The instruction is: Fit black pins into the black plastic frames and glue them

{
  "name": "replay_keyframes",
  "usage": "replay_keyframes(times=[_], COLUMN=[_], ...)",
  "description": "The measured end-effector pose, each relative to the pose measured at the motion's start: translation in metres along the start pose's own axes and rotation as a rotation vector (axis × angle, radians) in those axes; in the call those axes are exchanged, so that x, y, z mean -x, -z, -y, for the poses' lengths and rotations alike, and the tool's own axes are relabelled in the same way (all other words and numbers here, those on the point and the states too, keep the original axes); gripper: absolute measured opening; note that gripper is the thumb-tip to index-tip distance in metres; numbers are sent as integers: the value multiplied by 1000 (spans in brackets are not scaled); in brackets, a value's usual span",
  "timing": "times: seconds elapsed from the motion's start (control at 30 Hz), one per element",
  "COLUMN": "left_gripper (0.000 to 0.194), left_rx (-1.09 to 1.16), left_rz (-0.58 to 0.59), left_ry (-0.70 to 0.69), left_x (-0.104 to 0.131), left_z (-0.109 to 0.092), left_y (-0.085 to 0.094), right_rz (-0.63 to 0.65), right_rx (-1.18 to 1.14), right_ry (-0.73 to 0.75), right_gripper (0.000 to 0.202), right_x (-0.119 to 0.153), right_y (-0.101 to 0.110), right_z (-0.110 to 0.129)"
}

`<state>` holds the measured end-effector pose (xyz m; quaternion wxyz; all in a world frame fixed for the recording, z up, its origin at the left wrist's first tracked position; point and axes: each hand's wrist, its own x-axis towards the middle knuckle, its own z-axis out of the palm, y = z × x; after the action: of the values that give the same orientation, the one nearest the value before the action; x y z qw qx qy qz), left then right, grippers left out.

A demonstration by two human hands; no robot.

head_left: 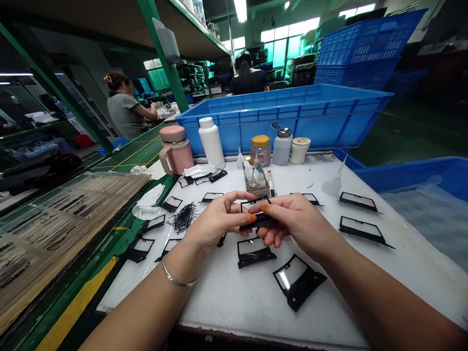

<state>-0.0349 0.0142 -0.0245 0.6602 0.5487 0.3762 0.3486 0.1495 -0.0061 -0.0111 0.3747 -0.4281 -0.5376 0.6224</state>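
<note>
Both hands meet over the middle of the white work surface, holding one black plastic frame with a clear window [260,219] between them. My left hand [220,216] pinches its left side, thumb on the front. On the right side, my right hand [294,214] grips the same frame with thumb and fingers closed. Just below lie a similar black frame [256,256] and, nearer me, a tilted one [301,284]. A tangled heap of thin black strips [184,218] rests left of my left hand. More frames, such as one at the right [361,232], lie around.
Behind stand a pink mug [176,152], a white bottle [212,143], a pump bottle [282,149] and a small box of tools [255,181]. A large blue crate [283,115] borders the back. Compartment trays [57,230] lie left. Two people sit farther off.
</note>
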Motion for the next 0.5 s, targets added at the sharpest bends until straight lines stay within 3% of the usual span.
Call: replay_keyframes(times=[0.5], left_gripper=[48], left_rx=[-6], left_rz=[7], left_ry=[-23], left_x=[-1], left_z=[2], left_y=[2], right_rz=[4], right_rx=[11], right_ry=[15], right_gripper=[21], right_x=[-1], right_y=[0], right_z=[-2])
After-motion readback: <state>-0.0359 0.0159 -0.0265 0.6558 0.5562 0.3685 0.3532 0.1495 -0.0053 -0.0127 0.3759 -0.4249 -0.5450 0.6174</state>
